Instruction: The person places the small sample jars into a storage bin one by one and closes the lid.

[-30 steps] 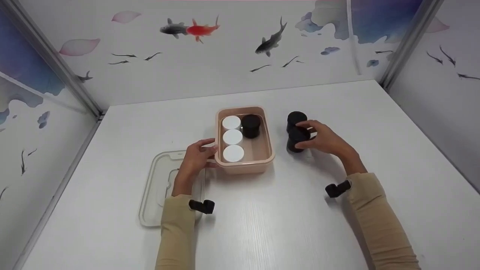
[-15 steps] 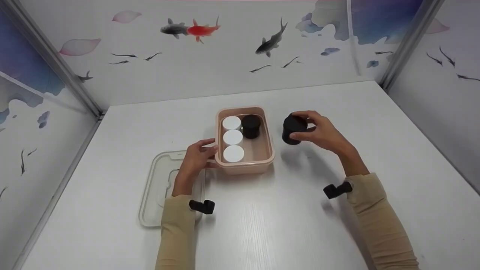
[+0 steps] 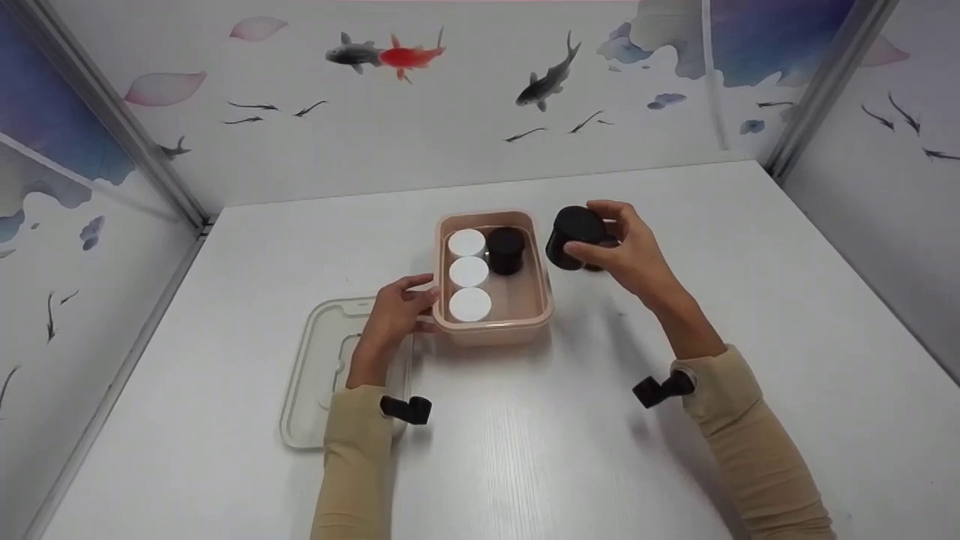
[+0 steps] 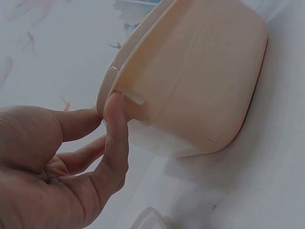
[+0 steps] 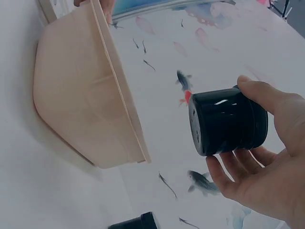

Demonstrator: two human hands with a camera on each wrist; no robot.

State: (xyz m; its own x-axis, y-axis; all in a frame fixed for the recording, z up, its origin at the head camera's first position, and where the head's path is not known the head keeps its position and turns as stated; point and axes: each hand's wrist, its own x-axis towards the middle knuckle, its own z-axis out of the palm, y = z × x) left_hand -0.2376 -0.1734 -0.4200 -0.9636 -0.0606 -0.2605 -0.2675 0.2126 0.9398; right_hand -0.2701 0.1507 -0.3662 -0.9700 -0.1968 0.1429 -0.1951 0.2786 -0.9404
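A pale pink plastic box (image 3: 495, 336) stands on the table, its top uncovered. My left hand (image 3: 390, 311) pinches its left rim between thumb and index finger, as the left wrist view shows. Inside, three white-topped round containers (image 3: 469, 271) line the left side, with one black jar (image 3: 506, 251) at the back right. To the right of the box, my right hand (image 3: 637, 255) holds another black jar (image 5: 226, 121) in the air, thumb on one side and fingers on the other. A further black jar (image 5: 136, 223) on the table is mostly hidden behind that hand in the head view.
A pale translucent lid (image 3: 304, 375) lies flat on the white table (image 3: 510, 442), partly under my left forearm. Painted panels (image 3: 450, 150) with fish border the table at the back and both sides. A black camera sits on each wrist.
My right hand has lifted the nearer of the two black jars off the table and carried it up and left towards the box. The left hand stays on the rim.
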